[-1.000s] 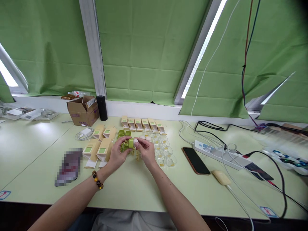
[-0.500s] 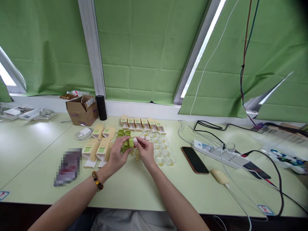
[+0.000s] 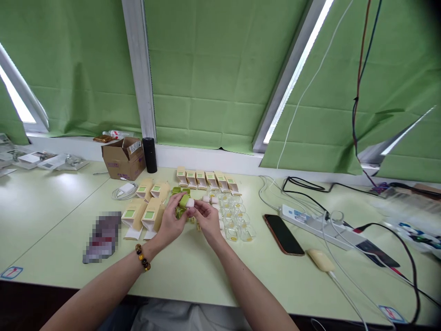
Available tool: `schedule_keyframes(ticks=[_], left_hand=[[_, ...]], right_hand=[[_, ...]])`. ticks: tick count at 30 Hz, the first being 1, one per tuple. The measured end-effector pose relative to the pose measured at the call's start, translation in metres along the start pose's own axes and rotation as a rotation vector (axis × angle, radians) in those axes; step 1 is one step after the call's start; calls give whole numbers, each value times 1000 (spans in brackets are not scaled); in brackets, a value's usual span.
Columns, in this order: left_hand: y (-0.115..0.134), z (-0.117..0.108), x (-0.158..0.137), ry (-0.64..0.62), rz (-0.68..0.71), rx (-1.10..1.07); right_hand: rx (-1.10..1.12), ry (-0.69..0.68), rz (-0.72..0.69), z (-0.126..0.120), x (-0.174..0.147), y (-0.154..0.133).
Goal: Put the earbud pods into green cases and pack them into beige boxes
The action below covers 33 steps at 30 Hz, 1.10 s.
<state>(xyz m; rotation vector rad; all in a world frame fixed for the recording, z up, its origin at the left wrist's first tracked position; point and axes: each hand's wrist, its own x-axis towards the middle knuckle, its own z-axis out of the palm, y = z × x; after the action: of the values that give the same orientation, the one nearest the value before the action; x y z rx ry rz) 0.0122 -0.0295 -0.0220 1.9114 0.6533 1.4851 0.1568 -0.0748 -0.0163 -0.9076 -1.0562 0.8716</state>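
Note:
My left hand [image 3: 174,221] grips a small green plastic case [image 3: 184,200], fingers wrapped round its sides. A whitish block [image 3: 190,203] sits at the case's right end, partly out of it. My right hand [image 3: 207,223] pinches at that block with thumb and index finger; the exact contact is partly hidden. Behind and under my left hand are more green cases [image 3: 180,190]. To the right of my hands are pale pink blocks [image 3: 214,201] and rows of clear plastic cups [image 3: 237,214] with yellow dots. Small yellowish pieces lie below my hands, mostly covered.
Cream cartons with green labels stand left of my hands [image 3: 133,214], and a row of smaller-looking ones [image 3: 206,180] is behind. A phone [image 3: 283,234], power strip [image 3: 312,224] and cables lie right. A cardboard box [image 3: 124,160], black cylinder [image 3: 149,155] and coiled cable [image 3: 124,190] are back left.
The green case has turned in my hands, and more of the whitish block shows. My right thumb and finger have shifted lower along it. The whole view has swung slightly.

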Motion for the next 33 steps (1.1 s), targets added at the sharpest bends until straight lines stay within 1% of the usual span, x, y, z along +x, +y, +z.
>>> schedule_keyframes(ticks=[2,4,7,9,11,15,18,26,33], left_hand=[[-4,0,3,-11,-116,-182],[-8,0,5,-34,-247,-377],[-10,1,7,-57,-402,-631],[-7,1,7,-72,-459,-764],[-2,1,8,-101,-499,-850],[6,1,7,-172,-548,-886],[8,1,7,-212,-559,-890],[10,1,6,-228,-576,-883],[8,1,5,-242,-531,-845]], right_hand=[[-55,-15,-33,-2,-1,-2],[-178,22,-104,-5,-2,-4],[-455,49,-299,-9,-5,-9],[-619,13,-438,-11,-7,-11],[-744,-34,-539,-12,-8,-13],[-926,-85,-671,-14,-8,-13],[-987,-98,-716,-14,-7,-13],[-981,-127,-743,-17,-6,-12],[-1004,-136,-786,-17,-5,-12]])
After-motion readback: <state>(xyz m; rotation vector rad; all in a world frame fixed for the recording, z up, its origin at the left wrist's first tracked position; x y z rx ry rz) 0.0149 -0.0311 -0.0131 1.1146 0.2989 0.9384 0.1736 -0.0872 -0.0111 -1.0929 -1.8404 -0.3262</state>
